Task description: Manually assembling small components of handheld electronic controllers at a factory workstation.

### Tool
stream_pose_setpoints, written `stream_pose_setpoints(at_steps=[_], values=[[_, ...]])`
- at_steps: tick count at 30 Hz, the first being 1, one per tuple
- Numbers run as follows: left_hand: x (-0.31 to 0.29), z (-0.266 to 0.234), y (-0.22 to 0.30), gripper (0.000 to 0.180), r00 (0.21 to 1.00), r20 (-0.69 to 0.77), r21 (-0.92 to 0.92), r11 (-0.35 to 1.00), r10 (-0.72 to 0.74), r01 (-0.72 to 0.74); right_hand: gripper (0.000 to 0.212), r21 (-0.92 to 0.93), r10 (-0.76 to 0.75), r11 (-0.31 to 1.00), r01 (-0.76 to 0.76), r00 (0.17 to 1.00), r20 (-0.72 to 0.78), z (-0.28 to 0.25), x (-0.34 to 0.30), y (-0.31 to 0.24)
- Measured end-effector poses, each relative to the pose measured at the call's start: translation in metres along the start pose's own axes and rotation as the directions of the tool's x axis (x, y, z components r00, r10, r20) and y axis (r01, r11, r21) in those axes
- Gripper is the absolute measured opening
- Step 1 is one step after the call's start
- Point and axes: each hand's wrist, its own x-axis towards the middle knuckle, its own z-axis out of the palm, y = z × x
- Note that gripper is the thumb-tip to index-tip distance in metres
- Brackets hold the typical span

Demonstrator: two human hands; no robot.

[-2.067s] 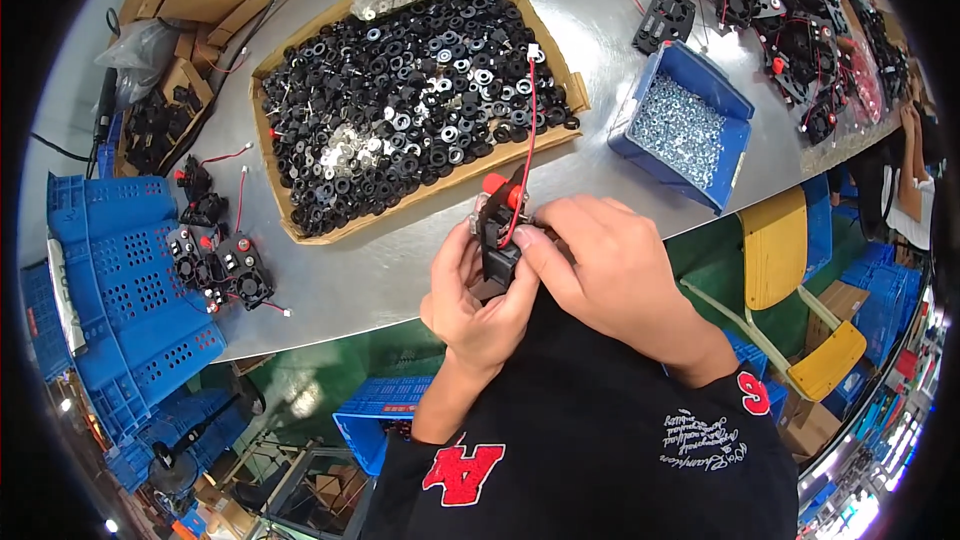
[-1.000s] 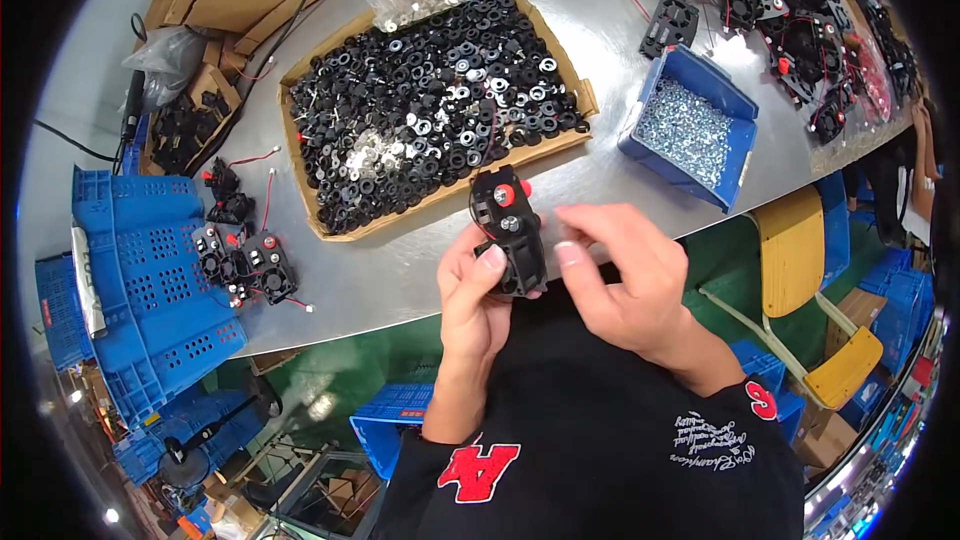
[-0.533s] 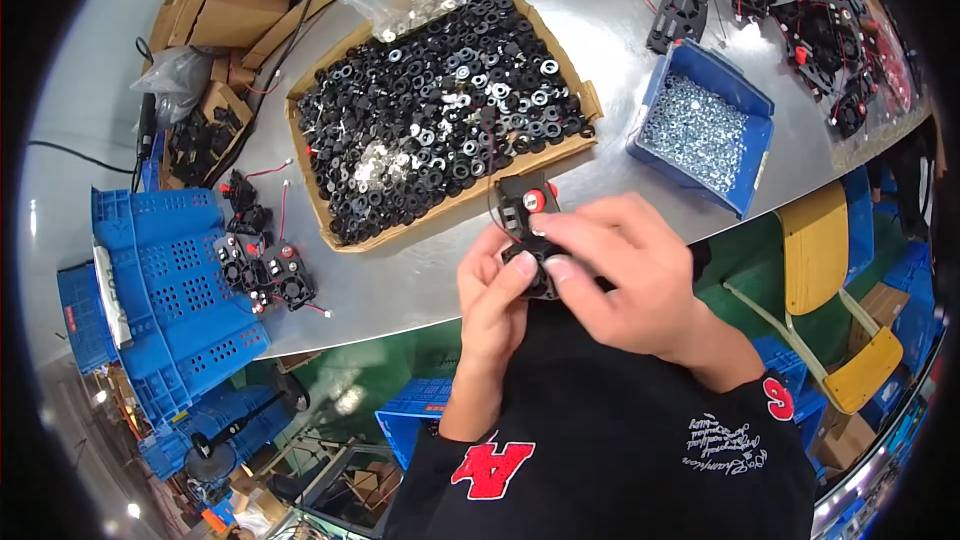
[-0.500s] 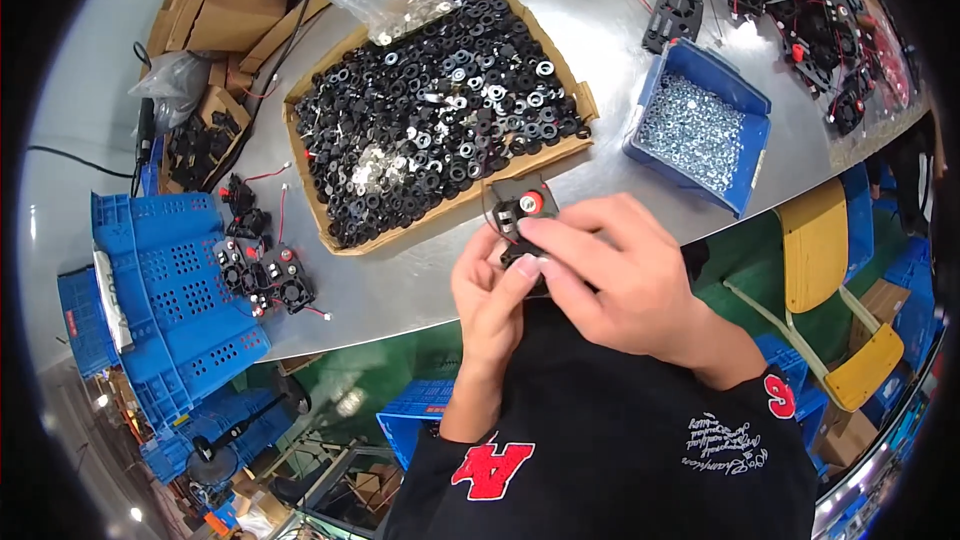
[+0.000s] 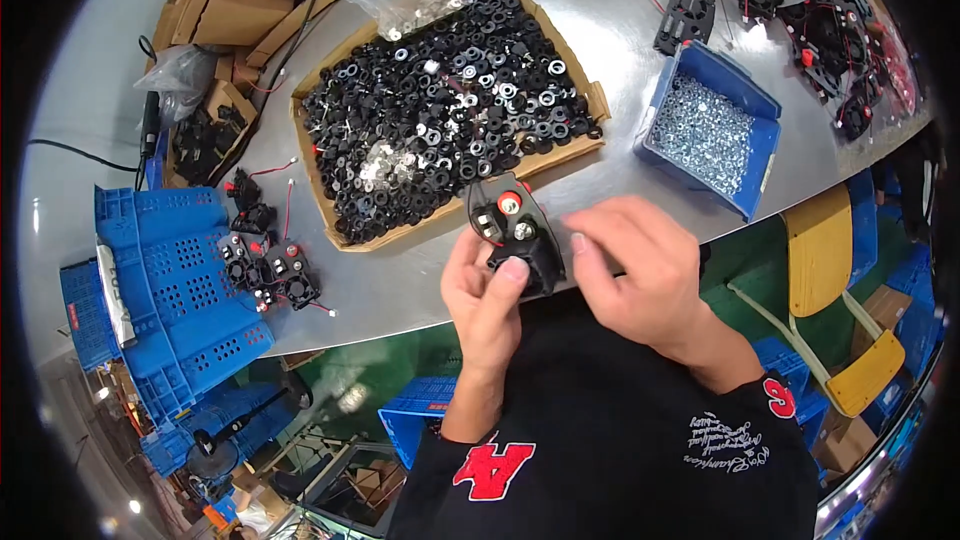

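Observation:
My left hand (image 5: 482, 290) grips a black fan assembly (image 5: 530, 262) from its left side, thumb across the front. On its upper part sit a red-ringed terminal (image 5: 510, 203), a silver nut on a post (image 5: 523, 229) and a small black-and-white switch-like part (image 5: 487, 221). A thin red wire runs along its left side. My right hand (image 5: 645, 265) hovers just right of the assembly, apart from it. Its fingers are loosely curled, with thumb and index tips slightly apart; I see nothing between them.
A cardboard tray (image 5: 606, 105) of black and silver washers lies beyond my hands. Right of it stands a blue bin (image 5: 770, 155) of small metal nuts. Fan assemblies (image 5: 268, 270) lie at left beside a blue crate (image 5: 180, 270); more (image 5: 800, 20) are piled far right. A yellow chair (image 5: 818, 260) stands at right.
My right hand has let go of the assembly and drawn off to the right. My left hand has turned the assembly more upright, showing the terminal and nut.

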Motion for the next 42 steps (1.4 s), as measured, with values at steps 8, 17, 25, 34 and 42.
stream_pose_setpoints(at_steps=[8, 17, 25, 34, 42], values=[[-0.002, -0.027, -0.008, 0.069, 0.915, 0.347, -0.551, 0.745, -0.206, 0.376, 0.022, 0.481, 0.21, 0.821, -0.308, 0.946, 0.247, 0.002, 0.0, 0.004], [-0.005, -0.036, -0.012, 0.059, 0.899, 0.389, -0.572, 0.713, -0.198, 0.405, 0.027, 0.529, 0.189, 0.797, -0.291, 0.953, 0.239, 0.009, 0.002, 0.005], [0.001, -0.111, 0.078, 0.047, 0.944, -0.171, 0.484, 0.858, 0.284, -0.171, 0.026, 0.033, -0.132, 0.991, 0.133, 0.99, -0.05, -0.01, -0.017, 0.01], [0.04, -0.28, 0.14, 0.047, 0.59, -0.258, 0.939, 0.054, 0.765, 0.341, 0.018, -0.447, -0.08, 0.886, -0.122, 0.91, -0.408, -0.136, 0.026, 0.096], [0.039, -0.227, 0.118, 0.031, 0.341, 0.234, 0.869, -0.353, 0.911, 0.347, 0.036, -0.772, 0.198, 0.591, -0.233, 0.97, -0.141, -0.241, 0.042, 0.215]])
